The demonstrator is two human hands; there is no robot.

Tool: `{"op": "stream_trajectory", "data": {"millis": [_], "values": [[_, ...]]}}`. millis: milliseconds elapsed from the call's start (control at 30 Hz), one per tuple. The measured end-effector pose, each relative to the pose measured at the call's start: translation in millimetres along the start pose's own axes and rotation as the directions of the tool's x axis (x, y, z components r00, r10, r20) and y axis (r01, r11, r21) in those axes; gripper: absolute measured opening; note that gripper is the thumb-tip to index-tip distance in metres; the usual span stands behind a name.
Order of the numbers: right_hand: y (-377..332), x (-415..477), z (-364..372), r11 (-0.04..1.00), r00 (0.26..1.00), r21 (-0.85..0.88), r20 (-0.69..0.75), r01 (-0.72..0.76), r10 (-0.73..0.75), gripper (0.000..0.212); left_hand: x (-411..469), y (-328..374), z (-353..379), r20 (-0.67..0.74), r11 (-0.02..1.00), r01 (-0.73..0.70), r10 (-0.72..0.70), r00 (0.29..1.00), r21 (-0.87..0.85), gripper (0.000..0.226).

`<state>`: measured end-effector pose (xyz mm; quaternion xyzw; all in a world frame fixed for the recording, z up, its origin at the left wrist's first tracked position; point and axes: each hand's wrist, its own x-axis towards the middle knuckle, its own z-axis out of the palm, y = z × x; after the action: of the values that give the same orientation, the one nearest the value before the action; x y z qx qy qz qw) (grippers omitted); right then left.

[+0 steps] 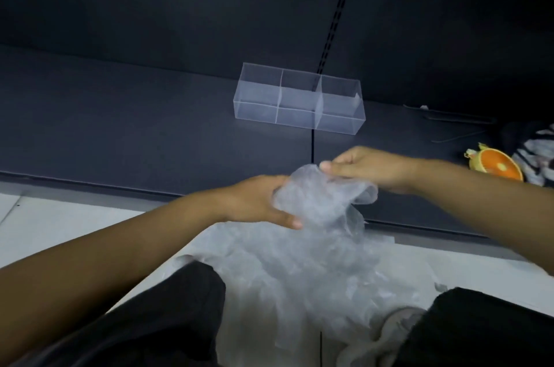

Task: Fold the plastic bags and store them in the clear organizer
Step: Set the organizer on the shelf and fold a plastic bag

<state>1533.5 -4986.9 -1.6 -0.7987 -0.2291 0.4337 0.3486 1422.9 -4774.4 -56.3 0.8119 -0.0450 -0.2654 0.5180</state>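
The wide dark platform [150, 126] fills the far side before me; on the pale floor [60, 216] in front of it lies a pile of plastic bags [299, 282]; the clear organizer [299, 102] stands on the platform, beyond the hands and apart from them, its three compartments seemingly empty; one crumpled bag [317, 201] is held up above the pile; the left hand [257, 201] grips its side with curled fingers, the right hand [368, 168] pinches its top edge; a small orange thing [494, 167] lies at the far right. I judge the step is opening the bag flat for folding; it would go better to pull the edge taut and press the air out first, because such thin film springs back.
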Motion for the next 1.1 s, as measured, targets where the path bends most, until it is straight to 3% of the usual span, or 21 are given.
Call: {"op": "stream_trajectory", "data": {"millis": [67,133,267,300,367,433,500,567,667,767,833,900,967,1033,1100], "values": [[-3,-1,-25,1.000,0.995,0.014,-0.093,-0.016,0.017,0.042,13,7,-4,-0.132,1.000,-0.003,-0.001,0.991,-0.030,0.023],[4,0,-49,0.999,0.958,0.020,-0.283,-0.047,0.050,0.037,23,12,-13,-0.252,0.991,0.023,-0.057,0.966,-0.133,0.024],[32,2,-68,0.996,0.765,0.090,-0.640,-0.024,0.076,0.040,44,13,-30,-0.342,0.931,0.058,-0.190,0.920,-0.361,0.035],[34,6,-62,0.989,0.760,0.148,-0.646,0.028,0.075,0.046,51,10,-31,-0.361,0.925,0.073,-0.217,0.907,-0.372,0.043],[36,9,-39,0.947,0.837,0.313,-0.535,0.069,0.116,0.056,64,3,-28,-0.397,0.915,0.080,-0.249,0.883,-0.394,0.060],[46,12,-10,0.931,0.912,0.365,-0.375,-0.022,0.168,0.045,72,-5,-22,-0.393,0.906,0.092,-0.269,0.879,-0.414,0.067],[64,9,14,0.900,0.954,0.435,-0.261,-0.022,0.150,0.030,76,-18,-10,-0.310,0.900,0.142,-0.285,0.907,-0.412,0.065],[82,3,20,0.840,0.939,0.542,-0.272,-0.030,0.209,0.018,75,-32,1,-0.252,0.915,0.200,-0.298,0.921,-0.351,0.060],[110,0,3,0.743,0.881,0.660,-0.279,-0.113,0.383,0.022,70,-51,-2,-0.234,0.915,0.250,-0.330,0.914,-0.316,0.068],[127,0,-8,0.646,0.868,0.733,-0.163,-0.211,0.468,0.020,55,-62,-14,0.041,0.895,0.358,-0.361,0.932,-0.267,0.057],[137,3,-11,0.633,0.847,0.744,-0.179,-0.217,0.500,0.025,47,-68,-17,0.194,0.886,0.400,-0.360,0.913,-0.235,0.049],[141,12,-15,0.593,0.825,0.788,-0.221,-0.163,0.520,0.028,47,-70,-20,0.062,0.917,0.316,-0.311,0.948,-0.245,0.033],[141,23,-22,0.564,0.799,0.820,-0.273,-0.098,0.535,0.022,54,-72,-27,-0.270,0.878,0.136,-0.284,0.920,-0.459,0.014],[140,31,-27,0.679,0.714,0.734,-0.463,-0.024,0.526,0.022,60,-71,-35,-0.392,0.738,-0.008,-0.349,0.851,-0.675,0.022],[137,29,-25,0.920,0.525,0.391,-0.780,-0.016,0.341,0.029,61,-72,-38,-0.352,0.631,-0.060,-0.349,0.868,-0.774,0.057]]}}
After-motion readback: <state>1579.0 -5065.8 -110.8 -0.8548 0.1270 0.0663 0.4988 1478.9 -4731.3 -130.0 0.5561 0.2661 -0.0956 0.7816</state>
